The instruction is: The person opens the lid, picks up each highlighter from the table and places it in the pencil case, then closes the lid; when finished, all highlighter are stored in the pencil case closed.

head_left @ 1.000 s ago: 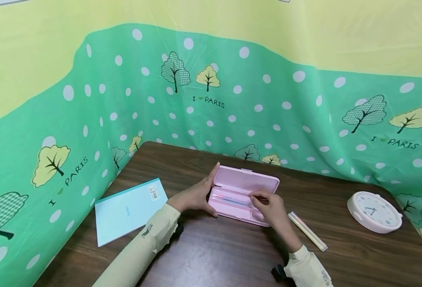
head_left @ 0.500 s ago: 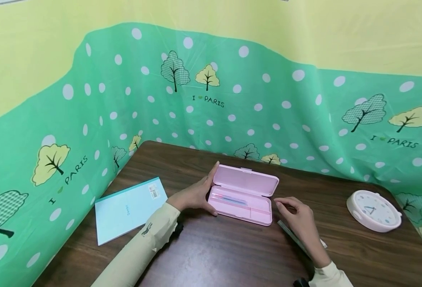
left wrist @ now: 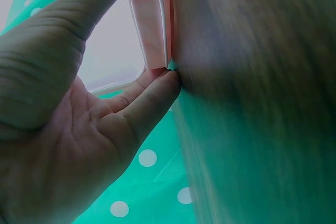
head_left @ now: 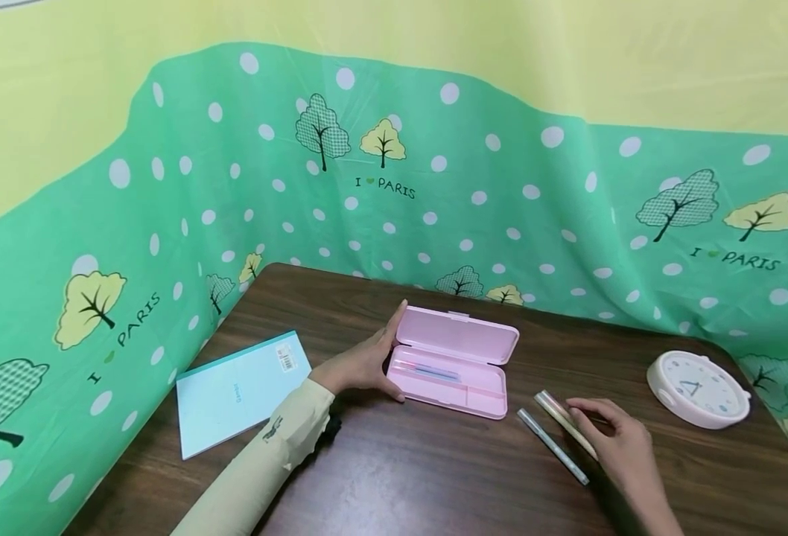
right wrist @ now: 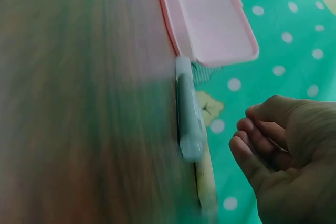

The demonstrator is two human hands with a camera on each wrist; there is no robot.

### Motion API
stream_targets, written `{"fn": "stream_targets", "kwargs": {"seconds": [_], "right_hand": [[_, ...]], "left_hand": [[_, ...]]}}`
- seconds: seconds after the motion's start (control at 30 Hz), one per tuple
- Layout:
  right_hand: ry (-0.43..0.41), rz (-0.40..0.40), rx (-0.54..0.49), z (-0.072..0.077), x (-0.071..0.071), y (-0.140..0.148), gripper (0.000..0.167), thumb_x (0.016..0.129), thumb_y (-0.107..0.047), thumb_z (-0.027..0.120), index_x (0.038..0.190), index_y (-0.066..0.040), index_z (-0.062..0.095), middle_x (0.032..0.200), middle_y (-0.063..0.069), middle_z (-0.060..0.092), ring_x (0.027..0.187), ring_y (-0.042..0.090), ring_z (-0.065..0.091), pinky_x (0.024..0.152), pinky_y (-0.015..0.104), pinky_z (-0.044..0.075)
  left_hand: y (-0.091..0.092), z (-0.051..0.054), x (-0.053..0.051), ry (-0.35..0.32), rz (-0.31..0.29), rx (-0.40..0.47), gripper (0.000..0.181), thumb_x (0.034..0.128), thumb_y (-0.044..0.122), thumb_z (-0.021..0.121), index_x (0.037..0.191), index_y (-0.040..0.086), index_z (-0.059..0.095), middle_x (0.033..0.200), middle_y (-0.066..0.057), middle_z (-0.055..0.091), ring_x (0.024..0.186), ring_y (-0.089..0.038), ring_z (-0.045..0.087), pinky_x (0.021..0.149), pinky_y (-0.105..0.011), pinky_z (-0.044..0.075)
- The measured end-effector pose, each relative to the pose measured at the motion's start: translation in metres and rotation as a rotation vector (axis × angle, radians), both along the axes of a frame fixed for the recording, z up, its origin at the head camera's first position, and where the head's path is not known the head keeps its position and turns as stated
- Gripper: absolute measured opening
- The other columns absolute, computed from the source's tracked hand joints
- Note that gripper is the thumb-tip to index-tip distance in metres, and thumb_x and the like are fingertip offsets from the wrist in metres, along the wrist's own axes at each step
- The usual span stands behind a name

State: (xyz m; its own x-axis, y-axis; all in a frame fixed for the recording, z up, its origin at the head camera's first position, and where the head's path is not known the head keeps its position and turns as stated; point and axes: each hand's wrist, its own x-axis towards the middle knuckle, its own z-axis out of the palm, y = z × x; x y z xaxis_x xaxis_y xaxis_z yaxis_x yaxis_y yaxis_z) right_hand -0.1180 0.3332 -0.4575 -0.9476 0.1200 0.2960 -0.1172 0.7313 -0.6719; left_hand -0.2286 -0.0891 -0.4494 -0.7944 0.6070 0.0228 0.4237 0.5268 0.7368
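Observation:
A pink pencil case stands with its lid raised on the dark wooden table. Thin pink and blue pens lie in its long back compartment. My left hand holds the case at its left end, thumb at the front corner and fingers at the lid side; the left wrist view shows this hand against the pink edge. To the right of the case lies a grey-capped pen, with yellowish pens beside it. My right hand hovers by the yellowish pens, fingers loosely bent around nothing in the right wrist view.
A light blue notebook with a barcode label lies at the left of the table. At the right is a round white clock. A green and yellow curtain hangs around the table's back and sides.
My right hand has moved from inside the pencil case rightward and toward me, to the loose pens. The grey pen now shows uncovered. My left hand stays at the case.

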Motion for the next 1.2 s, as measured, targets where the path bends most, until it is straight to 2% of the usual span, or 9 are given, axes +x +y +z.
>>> {"fn": "stream_targets", "kwargs": {"seconds": [0.3, 0.5, 0.57, 0.67, 0.73, 0.8, 1.03, 1.13, 1.2], "right_hand": [[-0.028, -0.082, 0.01, -0.002, 0.019, 0.022, 0.02, 0.103, -0.017, 0.078, 0.116, -0.002, 0.082, 0.098, -0.037, 0.064, 0.089, -0.025, 0.052, 0.071, 0.006, 0.044], [-0.008, -0.091, 0.045, -0.009, 0.026, 0.037, 0.018, 0.101, -0.014, 0.08, 0.114, -0.003, 0.083, 0.1, -0.041, 0.061, 0.094, -0.032, 0.045, 0.077, 0.002, 0.038], [-0.044, -0.102, 0.07, -0.01, 0.028, 0.042, 0.019, 0.101, -0.016, 0.081, 0.115, -0.004, 0.083, 0.101, -0.034, 0.067, 0.095, -0.034, 0.041, 0.077, 0.002, 0.034], [-0.154, -0.127, 0.085, -0.012, 0.029, 0.048, 0.026, 0.102, -0.025, 0.08, 0.12, -0.005, 0.082, 0.108, -0.01, 0.079, 0.093, -0.035, 0.036, 0.076, 0.009, 0.036], [-0.227, -0.134, 0.086, -0.013, 0.028, 0.05, 0.032, 0.103, -0.031, 0.078, 0.124, -0.006, 0.081, 0.117, 0.008, 0.08, 0.092, -0.034, 0.035, 0.075, 0.012, 0.038], [-0.273, -0.131, 0.084, -0.013, 0.028, 0.052, 0.035, 0.103, -0.034, 0.078, 0.126, -0.007, 0.081, 0.123, 0.017, 0.078, 0.092, -0.033, 0.035, 0.075, 0.014, 0.039], [-0.237, -0.088, 0.12, -0.015, 0.03, 0.05, 0.026, 0.101, -0.021, 0.081, 0.121, -0.005, 0.082, 0.108, 0.01, 0.081, 0.087, -0.023, 0.05, 0.069, 0.008, 0.041], [-0.228, -0.074, 0.141, -0.014, 0.029, 0.049, 0.024, 0.1, -0.017, 0.081, 0.121, -0.004, 0.082, 0.104, 0.007, 0.08, 0.083, -0.017, 0.054, 0.068, 0.008, 0.041], [-0.238, -0.073, 0.147, -0.013, 0.028, 0.049, 0.025, 0.101, -0.017, 0.081, 0.121, -0.004, 0.082, 0.104, 0.007, 0.08, 0.083, -0.015, 0.054, 0.068, 0.009, 0.04]], "left_hand": [[0.001, -0.002, -0.003, 0.005, -0.008, -0.006, 0.159, 0.077, 0.028, 0.103, 0.17, 0.027, -0.027, 0.18, -0.016, 0.007, 0.158, -0.032, 0.035, 0.126, -0.048, 0.033], [0.0, -0.003, -0.005, 0.011, -0.011, -0.019, 0.161, 0.077, 0.031, 0.103, 0.168, 0.03, -0.03, 0.182, -0.012, 0.001, 0.163, -0.029, 0.023, 0.128, -0.047, 0.029], [0.0, -0.003, -0.004, 0.014, -0.01, -0.017, 0.161, 0.0764, 0.031, 0.103, 0.169, 0.029, -0.029, 0.182, -0.012, 0.0, 0.164, -0.029, 0.019, 0.128, -0.048, 0.028], [-0.001, -0.002, -0.003, 0.01, -0.011, -0.016, 0.161, 0.0763, 0.03, 0.103, 0.169, 0.028, -0.029, 0.182, -0.013, -0.001, 0.165, -0.029, 0.018, 0.128, -0.049, 0.028], [-0.001, -0.002, -0.002, 0.013, -0.013, -0.007, 0.161, 0.076, 0.029, 0.103, 0.169, 0.027, -0.028, 0.182, -0.015, 0.001, 0.164, -0.031, 0.02, 0.128, -0.051, 0.029], [-0.002, -0.002, -0.002, 0.011, -0.015, -0.004, 0.161, 0.0761, 0.03, 0.103, 0.169, 0.028, -0.028, 0.181, -0.016, 0.001, 0.164, -0.033, 0.022, 0.128, -0.052, 0.029], [-0.003, -0.004, -0.003, 0.008, -0.023, 0.014, 0.161, 0.076, 0.037, 0.103, 0.168, 0.032, -0.03, 0.181, -0.016, 0.002, 0.163, -0.036, 0.022, 0.127, -0.057, 0.029], [-0.005, -0.013, -0.008, 0.031, -0.034, 0.035, 0.16, 0.0764, 0.045, 0.101, 0.168, 0.033, -0.029, 0.181, -0.016, 0.003, 0.162, -0.035, 0.025, 0.126, -0.052, 0.032], [-0.005, -0.013, -0.009, 0.03, -0.033, 0.037, 0.16, 0.0759, 0.046, 0.101, 0.168, 0.034, -0.029, 0.181, -0.016, 0.004, 0.161, -0.035, 0.027, 0.126, -0.052, 0.033]]}}
